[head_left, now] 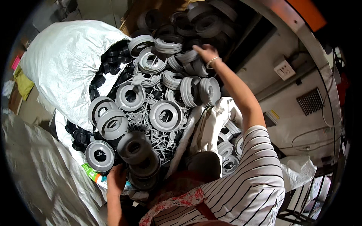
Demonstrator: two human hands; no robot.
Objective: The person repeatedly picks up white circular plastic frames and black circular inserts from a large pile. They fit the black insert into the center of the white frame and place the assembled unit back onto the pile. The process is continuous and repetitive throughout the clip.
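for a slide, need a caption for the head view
Right hand at grey rings, left hand beside a ring stack.

The fingers of the right hand (208, 53) blur into shadow in the upper middle, so their grip cannot be told. Beyond, the dark rings (208, 26) fade into gloom, their outlines partly lost. At lower centre, dimness obscures the left hand (116, 177)'s fingertips; its forearm (114, 211) runs off the lower edge. The striped sleeve (260, 154) covers part of the ring pile (225, 150) at right. The white sack (71, 64) hides some black parts (113, 58). An orange panel (307, 14) is cropped upper right.
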